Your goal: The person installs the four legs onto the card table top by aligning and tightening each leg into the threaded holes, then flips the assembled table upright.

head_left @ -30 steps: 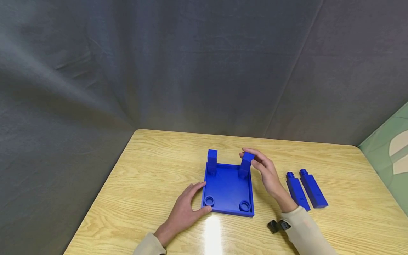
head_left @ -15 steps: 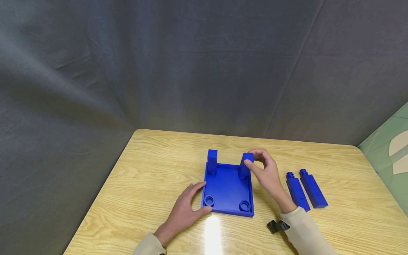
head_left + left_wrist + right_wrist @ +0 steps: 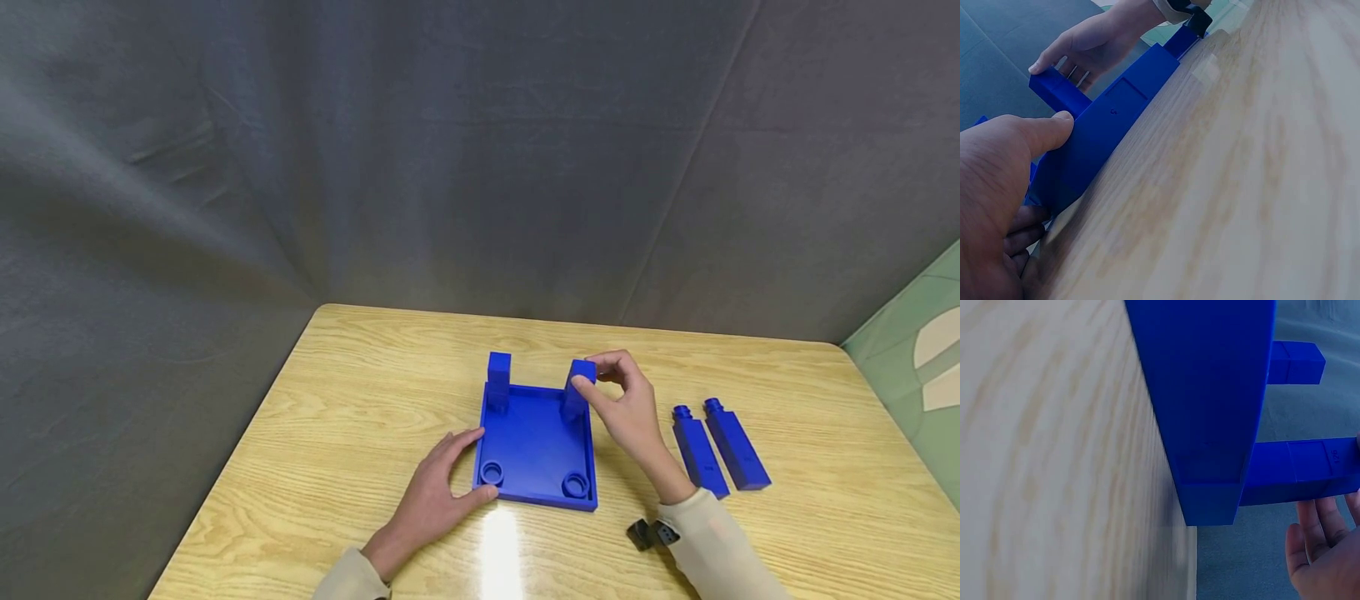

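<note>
A square blue tabletop (image 3: pixel 536 450), rim up, lies on the wooden table. Upright in its far right corner is a blue leg (image 3: pixel 573 398), which my right hand (image 3: pixel 630 417) pinches near the top between thumb and fingers. A second leg (image 3: pixel 499 379) stands in the far left corner, untouched. Round sockets show in the near left (image 3: pixel 492 473) and near right (image 3: pixel 575 485) corners. My left hand (image 3: pixel 431 500) grips the tabletop's left side, thumb (image 3: pixel 1057 131) against the near edge and fingers at the side. In the right wrist view, the right hand's fingers (image 3: pixel 1325 544) lie beside the leg.
Two loose blue legs (image 3: pixel 699 450) (image 3: pixel 738 446) with threaded ends lie side by side, right of the right hand. A black device (image 3: pixel 652 533) sits at the right wrist. Dark grey cloth (image 3: pixel 480 167) hangs behind the wooden table (image 3: pixel 360 367).
My right hand has shifted its hold on the far right leg, the thumb moving left across its near face. The leg's top has moved slightly left. My left hand has stayed put.
</note>
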`<state>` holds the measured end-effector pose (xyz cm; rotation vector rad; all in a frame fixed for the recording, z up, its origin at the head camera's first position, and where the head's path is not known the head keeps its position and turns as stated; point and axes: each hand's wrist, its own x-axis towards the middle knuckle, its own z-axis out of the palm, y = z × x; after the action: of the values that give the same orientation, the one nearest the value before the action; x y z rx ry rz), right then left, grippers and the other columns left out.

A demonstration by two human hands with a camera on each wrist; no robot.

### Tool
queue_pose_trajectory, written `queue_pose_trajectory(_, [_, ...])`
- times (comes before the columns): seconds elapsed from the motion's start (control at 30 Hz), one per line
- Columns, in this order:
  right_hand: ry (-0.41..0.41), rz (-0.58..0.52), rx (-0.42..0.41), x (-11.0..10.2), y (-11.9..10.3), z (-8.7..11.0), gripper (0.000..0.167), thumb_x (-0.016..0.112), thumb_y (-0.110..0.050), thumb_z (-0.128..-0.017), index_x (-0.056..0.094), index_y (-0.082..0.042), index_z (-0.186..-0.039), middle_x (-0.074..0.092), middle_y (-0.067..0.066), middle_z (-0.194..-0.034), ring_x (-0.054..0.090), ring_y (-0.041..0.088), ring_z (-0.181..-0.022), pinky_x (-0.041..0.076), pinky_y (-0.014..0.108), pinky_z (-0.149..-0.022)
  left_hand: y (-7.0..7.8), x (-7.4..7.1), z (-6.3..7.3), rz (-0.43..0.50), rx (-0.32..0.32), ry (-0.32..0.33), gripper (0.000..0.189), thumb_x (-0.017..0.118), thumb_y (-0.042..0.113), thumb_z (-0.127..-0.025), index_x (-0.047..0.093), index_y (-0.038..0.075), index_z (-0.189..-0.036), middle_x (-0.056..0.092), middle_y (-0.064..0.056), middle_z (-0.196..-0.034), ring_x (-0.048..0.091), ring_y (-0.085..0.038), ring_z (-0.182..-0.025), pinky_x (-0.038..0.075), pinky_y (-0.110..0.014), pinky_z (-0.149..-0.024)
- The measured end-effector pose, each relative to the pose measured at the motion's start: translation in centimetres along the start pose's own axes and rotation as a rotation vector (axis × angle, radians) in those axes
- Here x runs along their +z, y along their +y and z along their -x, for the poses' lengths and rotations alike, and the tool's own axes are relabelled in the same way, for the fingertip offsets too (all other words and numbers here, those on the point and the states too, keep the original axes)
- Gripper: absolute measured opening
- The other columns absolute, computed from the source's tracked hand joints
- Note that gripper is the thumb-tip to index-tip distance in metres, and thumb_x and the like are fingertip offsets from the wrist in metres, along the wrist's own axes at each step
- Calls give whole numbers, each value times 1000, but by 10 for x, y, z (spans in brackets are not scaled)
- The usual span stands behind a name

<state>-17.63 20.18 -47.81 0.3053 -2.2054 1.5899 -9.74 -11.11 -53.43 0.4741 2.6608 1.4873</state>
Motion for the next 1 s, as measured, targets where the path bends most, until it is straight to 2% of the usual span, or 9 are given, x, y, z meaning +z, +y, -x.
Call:
queue_pose_trajectory(0.1, [-8,-23,-4,-1,-2,-1,32,78,2,-100,68,4,-129,70,10,-117,64,7,-108,51,23,-99,0,1,-1,2,1,1,81,86,53,-94,55,27,-164,53,-5,-169,36,-52,-160,28,-80,-125])
queue_pose_trajectory(0.23, [3,-85,-49,-8,-7,-2,33,64,3,-107,65,4,-140,71,9,-117,65,9,-111,49,22,-100,0,2,-2,-3,3,-6,81,85,54,-95,54,28,-165,53,-5,-169,36,-52,-161,29,-80,-125])
queue_pose_trajectory(0.37, [23,-197,-104,-17,-14,-3,31,52,3,-112,62,11,-141,73,7,-117,66,14,-115,49,22,-103,-1,2,-2,-20,5,-8,81,85,55,-95,54,29,-165,53,-5,-169,37,-52,-160,30,-81,-124])
queue_pose_trajectory(0.5, [49,-276,-118,-28,-23,0,31,50,3,-113,59,15,-140,73,4,-117,66,16,-117,48,23,-106,-2,1,-1,-22,5,0,81,85,55,-94,54,28,-165,54,-6,-168,38,-52,-159,30,-81,-124])
queue_pose_trajectory(0.8, [174,-41,-148,-67,-27,21,34,58,9,-107,60,15,-140,72,-4,-115,67,10,-110,48,19,-99,-1,1,-2,-4,-5,-4,82,85,55,-94,53,29,-165,52,-5,-170,35,-51,-161,28,-82,-124])
queue_pose_trajectory(0.9, [216,20,-129,-81,-27,32,37,62,15,-103,60,16,-140,72,-6,-115,67,9,-107,50,16,-96,-1,2,-4,-6,-6,-10,82,84,56,-95,53,30,-166,51,-5,-170,35,-51,-161,28,-83,-124])
queue_pose_trajectory(1.0, [246,73,-68,-93,-27,42,42,66,19,-98,61,14,-139,72,-7,-113,67,8,-105,52,14,-95,-1,3,-6,-4,-5,-10,82,84,56,-95,53,29,-166,51,-6,-170,35,-51,-161,28,-83,-124])
